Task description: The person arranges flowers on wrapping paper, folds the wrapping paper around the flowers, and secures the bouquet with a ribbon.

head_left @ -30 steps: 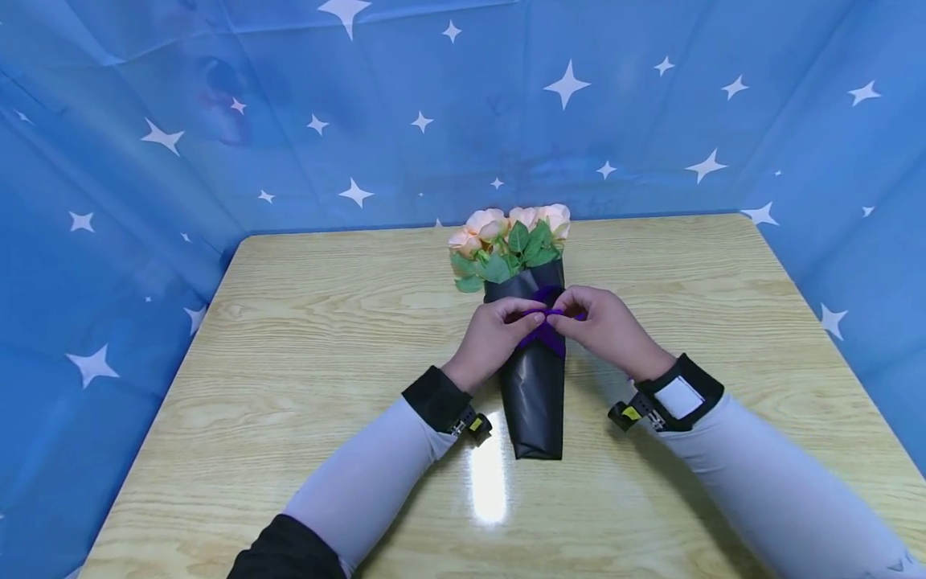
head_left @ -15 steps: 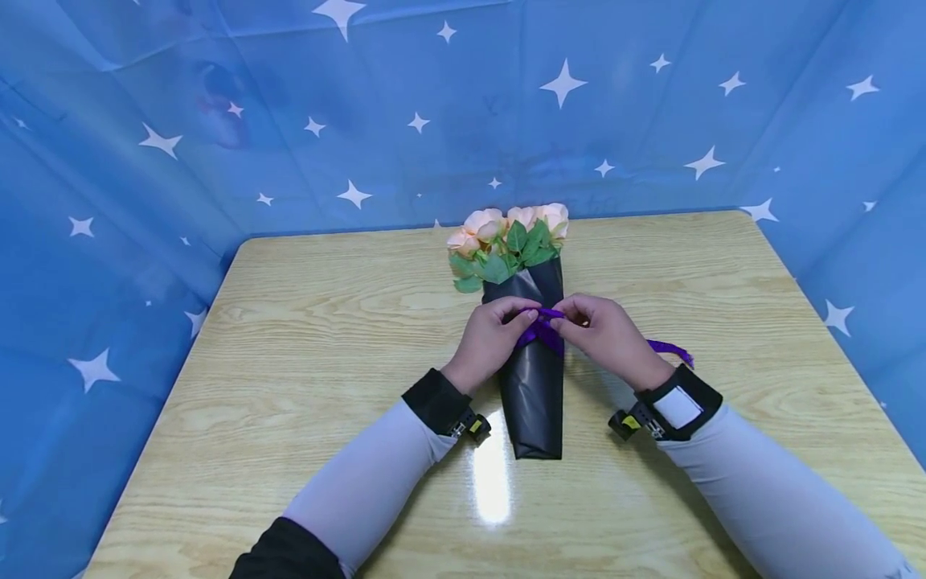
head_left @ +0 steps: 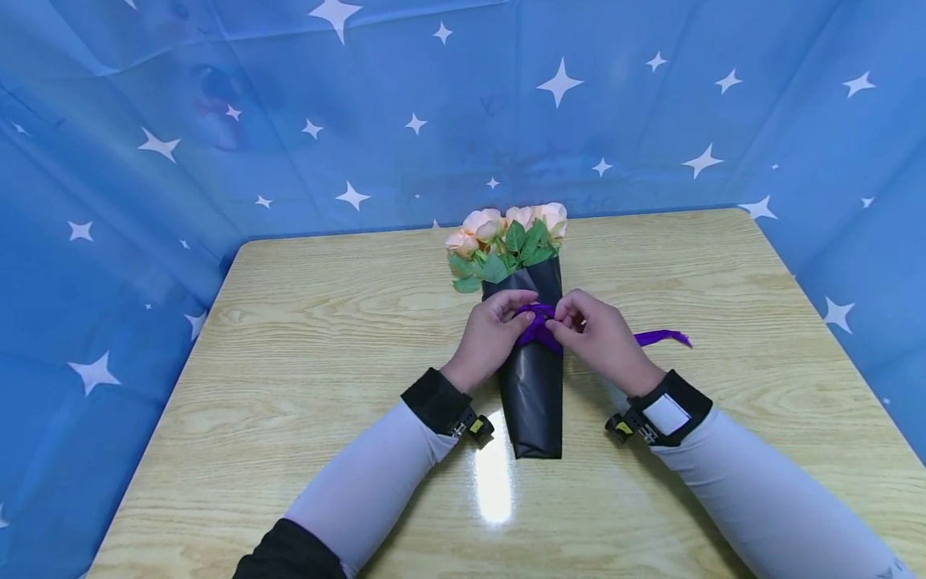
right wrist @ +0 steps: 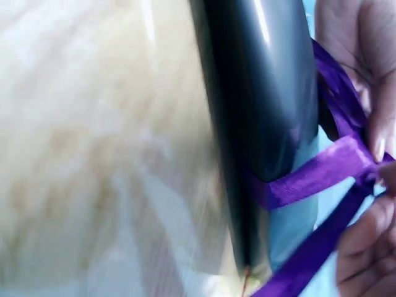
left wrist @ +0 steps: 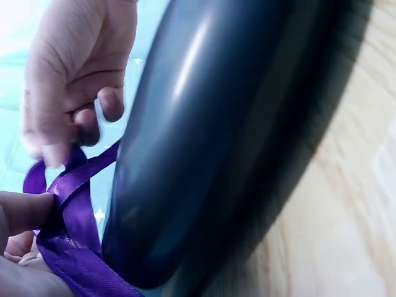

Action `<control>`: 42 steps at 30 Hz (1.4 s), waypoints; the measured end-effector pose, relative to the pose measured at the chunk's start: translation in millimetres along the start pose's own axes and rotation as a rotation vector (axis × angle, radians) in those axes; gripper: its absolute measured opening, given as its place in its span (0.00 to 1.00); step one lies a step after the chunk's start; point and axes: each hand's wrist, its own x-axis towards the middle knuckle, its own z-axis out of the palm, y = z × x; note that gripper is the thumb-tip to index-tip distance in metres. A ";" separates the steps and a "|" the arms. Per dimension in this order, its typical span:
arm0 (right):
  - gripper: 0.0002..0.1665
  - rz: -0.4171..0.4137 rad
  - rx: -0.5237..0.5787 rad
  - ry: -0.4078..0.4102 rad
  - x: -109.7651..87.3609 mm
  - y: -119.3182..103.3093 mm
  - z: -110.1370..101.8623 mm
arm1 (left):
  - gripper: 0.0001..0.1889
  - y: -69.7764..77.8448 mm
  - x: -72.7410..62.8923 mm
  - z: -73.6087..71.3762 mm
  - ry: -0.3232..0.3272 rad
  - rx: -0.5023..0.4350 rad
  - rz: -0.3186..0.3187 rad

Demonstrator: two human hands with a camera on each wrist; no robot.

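Observation:
A bouquet of peach roses point(head_left: 483, 225) with green leaves lies on the table in black wrapping point(head_left: 534, 402), its flowers toward the back. Around its middle runs a purple ribbon point(head_left: 537, 331), crossed and looped at the front. My left hand point(head_left: 483, 336) pinches the ribbon between thumb and fingers at the left of the crossing. From the right, my right hand point(head_left: 602, 336) holds the ribbon close to the same spot with thumb and forefinger. The left wrist view shows a ribbon loop point(left wrist: 77, 179) between both hands. Fingers partly hide the crossing.
The wood-grain table point(head_left: 325, 322) extends on both sides of the bouquet. A loose ribbon tail point(head_left: 664, 338) sticks out right of my right hand. Behind the table hangs a blue curtain point(head_left: 405, 80) with white stars. A camera point(head_left: 477, 426) is strapped at my left wrist.
The ribbon tail has come into view at the right and shifted. My right fingers have moved slightly at the crossing, where more of a purple loop now shows. The left hand stays nearly still.

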 end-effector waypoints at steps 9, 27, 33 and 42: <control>0.07 -0.076 -0.047 0.090 0.1 -1.8 7.7 | 0.17 3.7 -1.2 2.1 -0.001 -0.099 0.000; 0.08 0.046 0.072 0.004 0.5 3.2 6.8 | 0.19 1.2 -1.4 -0.8 -0.062 -0.071 0.013; 0.09 0.108 0.140 -0.063 1.6 5.7 0.6 | 0.15 -0.3 -3.7 -6.9 -0.072 0.125 -0.011; 0.19 0.239 0.472 -0.193 1.1 13.7 -16.8 | 0.11 0.8 -6.4 -16.4 -0.107 0.306 0.022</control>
